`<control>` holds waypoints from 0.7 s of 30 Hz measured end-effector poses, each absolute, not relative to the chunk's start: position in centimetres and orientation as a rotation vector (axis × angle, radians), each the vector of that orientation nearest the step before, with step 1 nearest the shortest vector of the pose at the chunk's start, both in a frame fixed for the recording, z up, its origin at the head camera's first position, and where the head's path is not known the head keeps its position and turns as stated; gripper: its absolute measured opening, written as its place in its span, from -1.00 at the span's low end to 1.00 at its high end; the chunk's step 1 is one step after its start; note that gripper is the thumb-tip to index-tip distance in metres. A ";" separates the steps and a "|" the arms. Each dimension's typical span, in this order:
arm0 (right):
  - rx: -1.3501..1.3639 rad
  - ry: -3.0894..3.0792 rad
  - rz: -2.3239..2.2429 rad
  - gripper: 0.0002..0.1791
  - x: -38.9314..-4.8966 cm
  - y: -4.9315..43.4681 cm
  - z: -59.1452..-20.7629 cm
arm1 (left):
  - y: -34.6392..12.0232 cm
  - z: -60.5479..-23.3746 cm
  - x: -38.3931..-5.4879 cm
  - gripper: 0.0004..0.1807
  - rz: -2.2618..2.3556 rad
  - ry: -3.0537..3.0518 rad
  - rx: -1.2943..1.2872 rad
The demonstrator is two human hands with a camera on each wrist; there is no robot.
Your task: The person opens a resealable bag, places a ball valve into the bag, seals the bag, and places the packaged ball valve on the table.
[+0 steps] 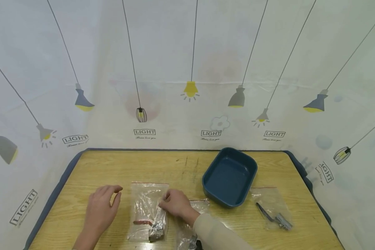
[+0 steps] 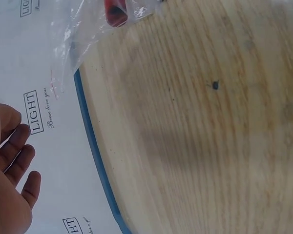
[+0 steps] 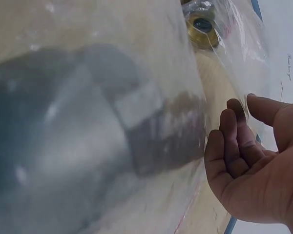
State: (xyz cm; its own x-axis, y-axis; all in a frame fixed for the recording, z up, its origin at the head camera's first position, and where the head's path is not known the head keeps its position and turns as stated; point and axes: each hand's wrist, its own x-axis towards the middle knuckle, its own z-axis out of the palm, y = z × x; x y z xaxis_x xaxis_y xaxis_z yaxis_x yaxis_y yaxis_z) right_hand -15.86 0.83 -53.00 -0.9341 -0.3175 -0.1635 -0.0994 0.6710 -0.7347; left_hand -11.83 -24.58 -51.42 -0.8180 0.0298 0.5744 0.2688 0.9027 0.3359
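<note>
A clear zip bag (image 1: 141, 198) with a red seal line lies at the front middle of the table. Inside it are a red handle (image 1: 142, 222) and a metal fitting (image 1: 156, 234); the right wrist view shows a brass-coloured end (image 3: 203, 31). At the bag's right edge, my right hand (image 1: 176, 204) pinches the plastic between thumb and forefinger. My left hand (image 1: 101, 209) hovers left of the bag, apart from it, fingers loosely bent and holding nothing. Under my right forearm lies a second clear bag (image 1: 201, 206), partly hidden, with a metal part (image 1: 192, 242) in it.
A dark blue basin (image 1: 229, 177) stands on the wooden table (image 1: 150, 163) at the back right. To its front right lies a third bag (image 1: 267, 196) holding a metal piece (image 1: 282, 221) with a dark lever. Lamp-printed cloth (image 1: 172, 62) surrounds the table's back and sides.
</note>
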 end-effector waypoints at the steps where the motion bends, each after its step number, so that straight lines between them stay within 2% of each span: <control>1: -0.327 2.601 -1.124 -0.72 -15.9 0.9 -52.9 | -24.6 -51.5 -11.8 -0.86 -0.547 -2.486 -0.216; 9: -0.311 2.568 -1.073 -0.66 -16.1 2.6 -51.7 | -24.4 -52.1 -11.6 -0.84 -0.535 -2.518 -0.231; 16: -0.438 2.507 -1.095 -0.56 -16.3 5.5 -49.7 | -24.6 -52.4 -11.6 -0.82 -0.514 -2.564 -0.230; 21: -0.573 2.568 -1.049 -0.64 -16.5 8.5 -47.8 | -25.1 -52.5 -11.5 -0.78 -0.461 -2.629 -0.234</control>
State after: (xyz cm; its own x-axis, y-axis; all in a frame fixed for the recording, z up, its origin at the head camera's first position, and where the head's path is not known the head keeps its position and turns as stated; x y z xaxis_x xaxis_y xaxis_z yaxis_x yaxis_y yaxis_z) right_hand -16.52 8.49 -47.77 -0.8726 -0.4709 -0.1298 -0.2452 0.6522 -0.7172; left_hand -11.54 -25.09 -52.45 -0.8807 0.0856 0.4658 0.2389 0.9295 0.2809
